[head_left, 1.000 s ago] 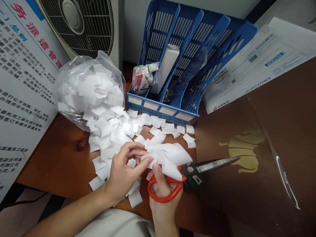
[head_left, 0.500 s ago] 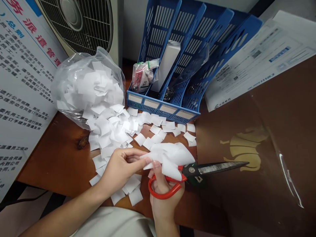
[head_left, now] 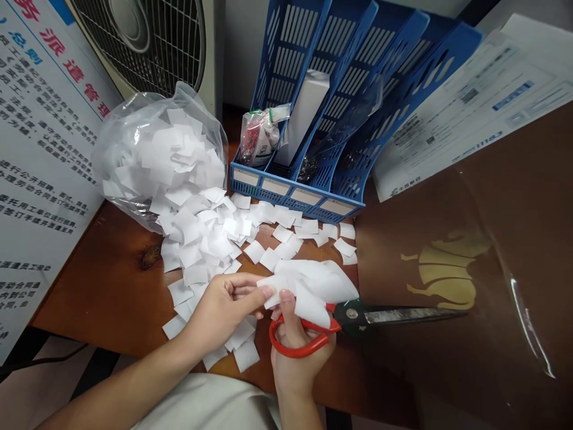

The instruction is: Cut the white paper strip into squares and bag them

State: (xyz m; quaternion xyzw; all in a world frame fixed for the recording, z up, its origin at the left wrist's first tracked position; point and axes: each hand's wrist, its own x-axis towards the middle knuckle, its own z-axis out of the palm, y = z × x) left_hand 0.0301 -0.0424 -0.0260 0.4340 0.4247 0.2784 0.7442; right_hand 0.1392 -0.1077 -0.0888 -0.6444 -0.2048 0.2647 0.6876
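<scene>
My left hand (head_left: 237, 301) pinches the left end of a soft white sheet (head_left: 329, 280), which looks like thin paper or fabric and hangs in folds. My right hand (head_left: 298, 355) has its thumb on the same sheet, and the red handles of a pair of scissors (head_left: 351, 315) loop around that hand. The dark blades point right, away from the sheet, and look closed. Part of the handles is hidden under the sheet. Many small cut white squares (head_left: 192, 230) lie heaped to the left of my hands, some under my left wrist.
A clear plastic bag (head_left: 163, 149) full of white squares lies at the back left. Behind the hands stands a blue file rack (head_left: 298, 194) holding a small bag and a white box. A fan (head_left: 138, 36), a printed board (head_left: 40, 149) and a white parcel envelope (head_left: 483, 101) surround the table.
The scissors' blades have tipped slightly downward and moved a little to the right. Both hands keep the same hold on the sheet, shifted slightly right.
</scene>
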